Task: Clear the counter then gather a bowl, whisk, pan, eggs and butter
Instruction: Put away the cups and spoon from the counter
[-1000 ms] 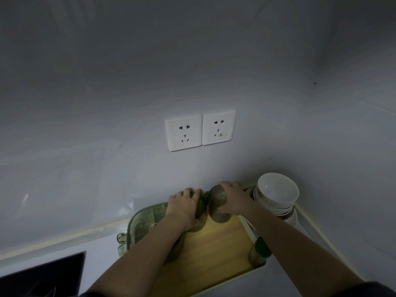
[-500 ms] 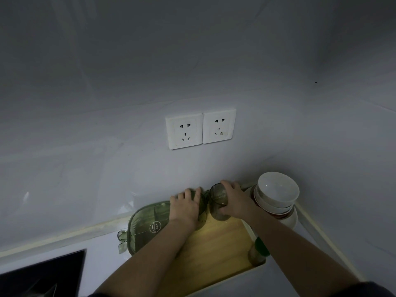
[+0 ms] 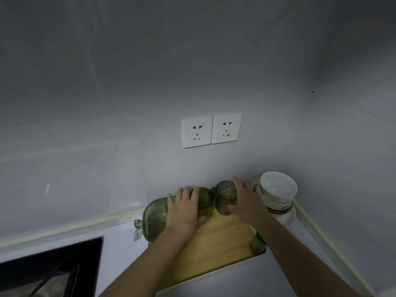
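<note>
Two green-tinted glass cups stand side by side at the back of a wooden board (image 3: 216,241) against the wall. My left hand (image 3: 185,209) grips the left cup (image 3: 204,198) from above and the side. My right hand (image 3: 244,200) holds the right cup (image 3: 225,195), fingers curled round its far side. A stack of white bowls (image 3: 276,189) stands in the corner just right of my right hand. Whisk, pan, eggs and butter are not in view.
A green glass lidded container (image 3: 155,215) lies left of the board by the wall. A green bottle (image 3: 258,243) stands at the board's right edge under my right forearm. A dark sink (image 3: 49,269) sits at the lower left. Two wall sockets (image 3: 211,130) are above.
Both hands stay on the cups. The green container, half hidden by my left forearm earlier, now shows more. The cups have barely shifted.
</note>
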A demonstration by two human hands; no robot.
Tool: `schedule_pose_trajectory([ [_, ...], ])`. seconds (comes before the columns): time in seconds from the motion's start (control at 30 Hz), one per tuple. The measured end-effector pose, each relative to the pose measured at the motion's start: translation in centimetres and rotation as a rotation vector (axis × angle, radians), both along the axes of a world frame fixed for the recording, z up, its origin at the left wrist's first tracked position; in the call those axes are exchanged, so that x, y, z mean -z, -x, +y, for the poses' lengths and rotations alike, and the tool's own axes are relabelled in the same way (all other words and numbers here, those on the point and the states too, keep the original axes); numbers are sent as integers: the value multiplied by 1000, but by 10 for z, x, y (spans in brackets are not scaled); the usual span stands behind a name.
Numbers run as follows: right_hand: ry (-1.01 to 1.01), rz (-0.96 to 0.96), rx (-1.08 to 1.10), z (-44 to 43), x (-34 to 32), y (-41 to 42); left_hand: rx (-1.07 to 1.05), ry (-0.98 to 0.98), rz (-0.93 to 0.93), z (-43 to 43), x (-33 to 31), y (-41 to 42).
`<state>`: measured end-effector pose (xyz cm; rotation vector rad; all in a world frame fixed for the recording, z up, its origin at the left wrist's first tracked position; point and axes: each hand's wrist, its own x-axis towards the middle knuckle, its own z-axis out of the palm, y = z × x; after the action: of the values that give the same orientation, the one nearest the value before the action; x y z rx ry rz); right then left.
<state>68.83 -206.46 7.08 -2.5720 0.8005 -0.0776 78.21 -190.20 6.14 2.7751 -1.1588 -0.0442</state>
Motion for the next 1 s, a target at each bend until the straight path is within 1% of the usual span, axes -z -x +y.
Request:
schedule_pose_trajectory([
  [0.1, -5, -170, 40, 38, -16, 17, -18, 139, 23, 41, -14, 21],
  [0.2, -87, -320, 23, 91, -29, 33, -71, 282, 64, 88, -24, 43],
  [0.3, -159, -393, 5, 146, -38, 50, -101, 411, 90, 133, -26, 66],
  [0.43, -361, -507, -49, 220, -42, 73, -157, 569, 116, 206, -30, 100],
  [0.5, -418, -545, -76, 258, -45, 85, -212, 610, 109, 248, -37, 118],
  [0.63, -494, -573, -147, 341, -52, 111, -309, 706, 70, 343, -54, 158],
  [0.77, -541, -517, -265, 438, -57, 137, -429, 791, 60, 447, -64, 207],
  [0.9, -581, -489, -371, 536, -63, 162, -524, 807, 40, 547, -65, 255],
  [1.0, -592, -466, -437, 591, -70, 173, -583, 812, 43, 603, -66, 279],
])
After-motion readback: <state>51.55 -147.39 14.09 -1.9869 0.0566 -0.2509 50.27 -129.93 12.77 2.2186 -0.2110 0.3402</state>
